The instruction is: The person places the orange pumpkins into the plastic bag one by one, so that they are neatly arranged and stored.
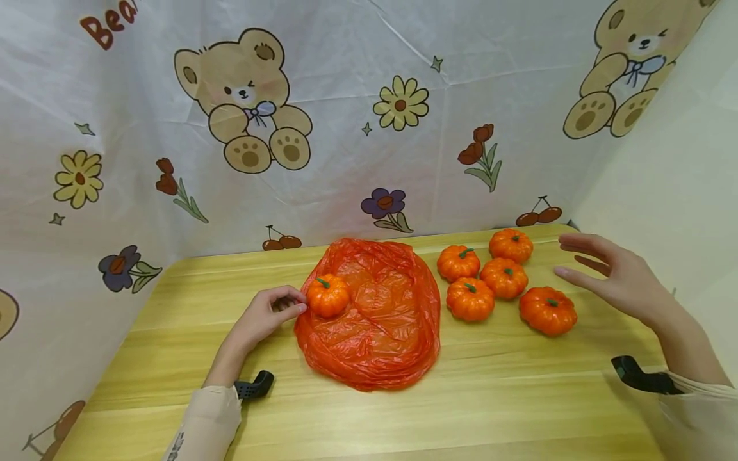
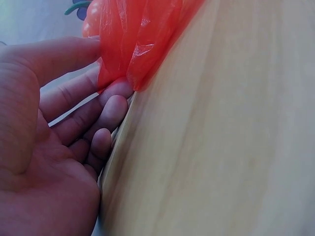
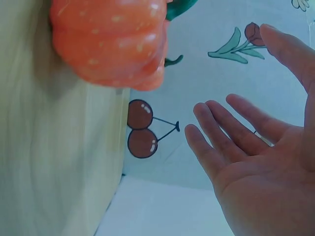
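A crinkled red plastic bag point(image 1: 380, 349) lies spread on the table, with one small orange pumpkin point(image 1: 327, 298) on its left part. My left hand point(image 1: 275, 312) holds the bag's left edge beside that pumpkin. Seen from the left wrist, thumb and fingers lie on either side of the red plastic point(image 2: 142, 44). My right hand point(image 1: 617, 275) is raised at the right with its fingers extended and holds nothing. Nearest to it is an orange pumpkin point(image 1: 548, 311) with a green stem, which shows large in the right wrist view. Thumb and fingers are spread apart there.
Several more pumpkins point(image 1: 487, 282) cluster on the wooden table point(image 1: 473, 397) to the right of the bag. Behind the table hangs a white cloth point(image 1: 340, 83) printed with bears and flowers. A pale wall point(image 1: 680, 179) stands at the right.
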{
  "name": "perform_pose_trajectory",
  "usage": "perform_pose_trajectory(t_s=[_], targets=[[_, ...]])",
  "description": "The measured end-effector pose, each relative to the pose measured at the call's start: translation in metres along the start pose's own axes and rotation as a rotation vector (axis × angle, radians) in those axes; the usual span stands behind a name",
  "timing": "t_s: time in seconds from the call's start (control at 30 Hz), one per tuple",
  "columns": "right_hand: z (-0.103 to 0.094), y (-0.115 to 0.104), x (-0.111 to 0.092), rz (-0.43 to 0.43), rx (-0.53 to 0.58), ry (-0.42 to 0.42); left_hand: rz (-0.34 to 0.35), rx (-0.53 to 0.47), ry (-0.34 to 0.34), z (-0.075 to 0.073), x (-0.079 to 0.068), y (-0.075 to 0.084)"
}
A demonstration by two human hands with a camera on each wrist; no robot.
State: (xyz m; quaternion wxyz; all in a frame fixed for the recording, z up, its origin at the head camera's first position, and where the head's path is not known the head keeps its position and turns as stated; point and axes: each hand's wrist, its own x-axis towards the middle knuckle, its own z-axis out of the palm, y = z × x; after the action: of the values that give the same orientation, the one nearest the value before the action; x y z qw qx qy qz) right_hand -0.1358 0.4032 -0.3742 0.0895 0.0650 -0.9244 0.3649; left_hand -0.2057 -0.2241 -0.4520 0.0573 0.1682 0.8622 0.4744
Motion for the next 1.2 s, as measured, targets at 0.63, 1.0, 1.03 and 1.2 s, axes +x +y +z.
perform_pose_trajectory(t_s=[0.63,1.0,1.03,1.2], targets=[[-0.007,0.023,-0.018,-0.008,0.016,-0.073,-0.011,0.001,-0.004,-0.001,-0.001,0.003],[0.005,0.022,-0.018,-0.08,0.051,-0.199,-0.001,0.001,-0.014,-0.001,-0.001,0.001],[0.007,0.021,-0.018,-0.082,0.052,-0.219,-0.003,0.005,-0.013,-0.001,-0.001,0.001],[0.013,0.019,-0.018,-0.07,0.024,-0.299,-0.004,0.003,-0.009,-0.001,-0.001,0.001]])
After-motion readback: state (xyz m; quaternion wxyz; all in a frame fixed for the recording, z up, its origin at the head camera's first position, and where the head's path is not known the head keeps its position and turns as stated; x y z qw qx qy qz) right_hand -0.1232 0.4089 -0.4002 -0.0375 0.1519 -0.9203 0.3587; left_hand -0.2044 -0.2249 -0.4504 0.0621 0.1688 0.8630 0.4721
